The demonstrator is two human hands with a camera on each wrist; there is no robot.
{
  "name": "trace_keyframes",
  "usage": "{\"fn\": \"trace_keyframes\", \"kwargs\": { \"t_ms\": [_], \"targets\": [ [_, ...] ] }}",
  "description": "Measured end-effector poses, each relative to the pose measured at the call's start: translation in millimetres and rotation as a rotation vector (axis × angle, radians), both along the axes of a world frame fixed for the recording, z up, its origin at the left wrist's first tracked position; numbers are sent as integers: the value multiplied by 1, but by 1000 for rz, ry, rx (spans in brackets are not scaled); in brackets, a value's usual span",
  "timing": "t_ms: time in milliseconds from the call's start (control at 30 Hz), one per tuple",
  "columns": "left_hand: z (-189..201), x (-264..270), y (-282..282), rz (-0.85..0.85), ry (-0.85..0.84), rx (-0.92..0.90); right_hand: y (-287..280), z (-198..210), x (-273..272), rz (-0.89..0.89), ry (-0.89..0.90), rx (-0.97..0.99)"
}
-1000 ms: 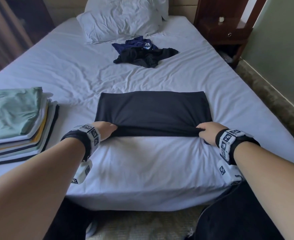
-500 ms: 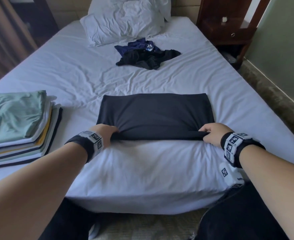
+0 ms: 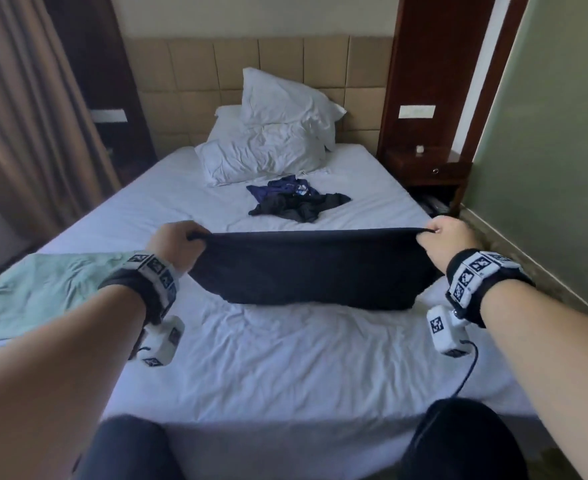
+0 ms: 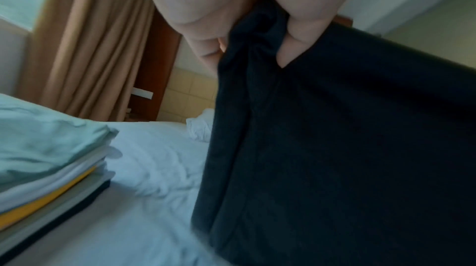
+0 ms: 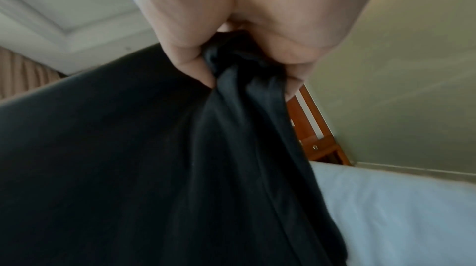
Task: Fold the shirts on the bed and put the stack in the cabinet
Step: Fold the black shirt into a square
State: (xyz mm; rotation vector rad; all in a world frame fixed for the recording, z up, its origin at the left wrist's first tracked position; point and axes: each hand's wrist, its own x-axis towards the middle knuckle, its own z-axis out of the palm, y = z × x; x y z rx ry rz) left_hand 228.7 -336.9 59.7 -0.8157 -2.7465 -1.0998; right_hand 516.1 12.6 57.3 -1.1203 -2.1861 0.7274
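Gripping dark shirt (image 3: 315,268) taut — left hand (image 3: 175,242), right hand (image 3: 446,237) raised

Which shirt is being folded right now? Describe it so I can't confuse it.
On the white bed, nearest the foot end, it is the black shirt stretched between the left hand and right hand. Unlike the crumpled dark clothes near the pillows, it's lifted.

a dark shirt (image 3: 313,271) of soft, matt cloth is hanging in smooth folds, looking faintly silky where it is bunching. a white bed sheet (image 3: 285,358) of matt cotton-like cloth is lying creased. the pillows (image 3: 268,147) are showing the same crumpled white cloth. a nightstand (image 3: 427,168) of polished, glossy reddish wood is standing beside a padded, matt tan headboard (image 3: 195,81).
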Motion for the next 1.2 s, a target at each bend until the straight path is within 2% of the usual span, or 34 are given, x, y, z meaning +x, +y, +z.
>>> {"fn": "trace_keyframes", "kwargs": {
  "t_ms": [100,233,300,400,500,700,867,967,1100,1200],
  "targets": [
    [48,12,-16,0,-102,286,-7,44,14,-4,114,40],
    [83,9,-37,-55,-295,452,-15,82,25,9,95,43],
    [81,7,-42,-130,-428,507,-17,81,26,14,37,25],
    [55,1,-40,-170,-556,540,-13,59,18,10,-100,-21],
    [13,-15,-33,-140,-648,487,-2,23,0,22,-213,-85],
    [-74,-72,13,39,-764,442,38,-50,-49,-3,-390,-155],
    [-134,-112,53,131,-754,330,72,-105,-92,-48,-418,-203],
    [-166,-139,67,177,-704,138,87,-132,-110,-65,-442,-166],
    [-179,-145,73,201,-555,-122,92,-148,-116,-82,-433,-162],
    [-171,-139,86,207,-479,-181,89,-149,-114,-138,-380,-189]
  ]
}}
